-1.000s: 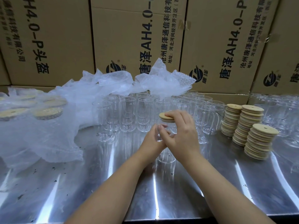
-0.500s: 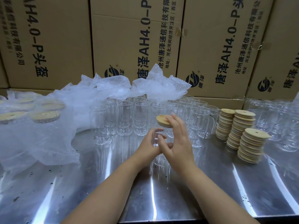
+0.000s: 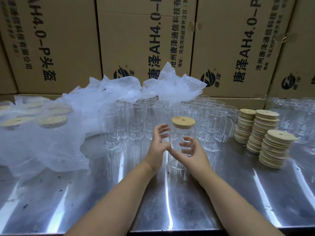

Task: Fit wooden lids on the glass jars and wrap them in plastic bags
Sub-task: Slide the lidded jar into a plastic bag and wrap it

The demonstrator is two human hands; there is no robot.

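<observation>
A clear glass jar point(image 3: 180, 133) stands upright on the steel table point(image 3: 170, 201) at the centre, with a round wooden lid point(image 3: 183, 121) seated flat on its mouth. My left hand point(image 3: 159, 143) is just left of the jar, fingers spread and loose, holding nothing. My right hand point(image 3: 192, 151) lies low in front of the jar's lower half, fingers loosely curved near the glass, not clamped round it. Three stacks of wooden lids point(image 3: 265, 138) stand at the right. Crumpled plastic bags point(image 3: 51, 142) lie at the left.
Rows of open glass jars point(image 3: 136, 120) stand behind the lidded one, and more jars point(image 3: 298, 116) stand at the far right. Wrapped, lidded jars point(image 3: 51, 120) lie under the plastic at the left. Cardboard boxes point(image 3: 144, 40) wall off the back.
My right hand has come down off the lid to the jar's lower half. My left hand has let go of the jar and spread its fingers. The lid now sits flat on the jar.
</observation>
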